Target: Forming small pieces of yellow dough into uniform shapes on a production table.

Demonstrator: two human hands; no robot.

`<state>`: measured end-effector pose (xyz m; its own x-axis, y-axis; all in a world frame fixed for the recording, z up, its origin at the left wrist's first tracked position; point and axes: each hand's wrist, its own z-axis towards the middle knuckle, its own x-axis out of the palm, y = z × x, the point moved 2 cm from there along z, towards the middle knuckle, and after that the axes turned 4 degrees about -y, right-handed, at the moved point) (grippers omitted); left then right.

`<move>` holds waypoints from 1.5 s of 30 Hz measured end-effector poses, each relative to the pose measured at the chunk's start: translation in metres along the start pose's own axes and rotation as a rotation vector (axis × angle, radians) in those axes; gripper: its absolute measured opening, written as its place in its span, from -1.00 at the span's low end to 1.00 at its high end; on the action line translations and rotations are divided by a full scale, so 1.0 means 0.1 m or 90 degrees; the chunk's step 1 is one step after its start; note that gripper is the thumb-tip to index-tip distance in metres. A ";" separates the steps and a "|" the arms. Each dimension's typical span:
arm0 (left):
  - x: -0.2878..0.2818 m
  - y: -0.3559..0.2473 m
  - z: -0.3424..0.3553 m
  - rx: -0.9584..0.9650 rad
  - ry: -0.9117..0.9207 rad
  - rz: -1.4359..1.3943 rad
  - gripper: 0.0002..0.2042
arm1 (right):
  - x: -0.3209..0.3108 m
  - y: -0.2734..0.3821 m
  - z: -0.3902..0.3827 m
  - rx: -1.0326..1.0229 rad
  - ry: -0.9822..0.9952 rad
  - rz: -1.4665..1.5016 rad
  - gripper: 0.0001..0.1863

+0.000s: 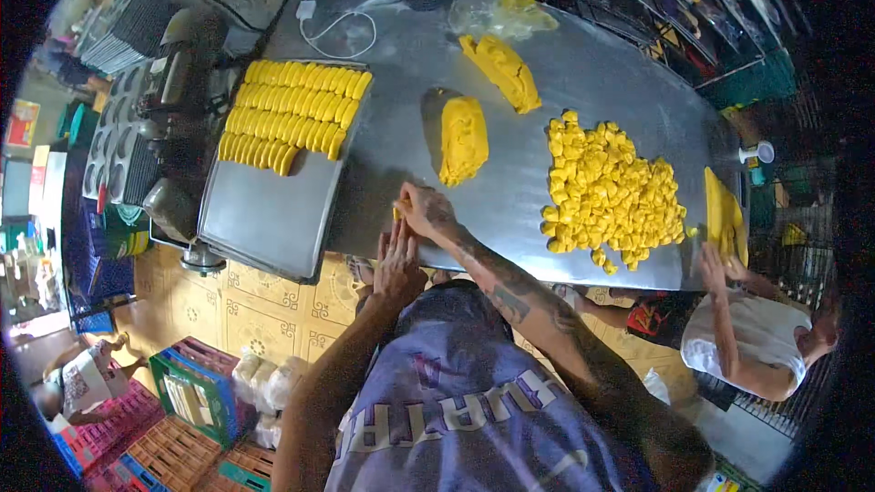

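Observation:
My left hand [399, 264] lies at the table's near edge, fingers stretched out and touching a small yellow dough piece [396, 215]. My right hand [427, 211] is just above it, fingers curled and pinched on that piece, which is mostly hidden. Beyond my hands rests a yellow dough block [463, 138], with a longer block [501, 75] behind it. To the right spreads a heap of small dough lumps [609, 187]. On the left, elongated yellow pieces [290, 109] lie in rows on a metal tray [262, 210].
A co-worker [743, 342] handles yellow dough [725, 210] at the table's [383, 82] right end. A machine [169, 91], stacked moulds [118, 141] and a white cable [337, 23] sit left and back. Crates [187, 383] stand on the floor, near another person [68, 387].

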<state>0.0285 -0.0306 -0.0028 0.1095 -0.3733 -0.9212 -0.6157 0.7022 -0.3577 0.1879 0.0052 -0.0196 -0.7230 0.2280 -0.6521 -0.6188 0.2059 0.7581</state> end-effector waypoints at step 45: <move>0.01 0.24 -0.18 0.067 0.033 -0.128 -0.30 | -0.22 -0.46 -0.44 0.185 0.030 0.123 -0.69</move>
<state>0.0004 -0.0249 -0.0092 0.1802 -0.5404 -0.8219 -0.5009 0.6687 -0.5495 0.2190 -0.0511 -0.0400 -0.8360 0.2460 -0.4905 -0.3606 0.4277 0.8289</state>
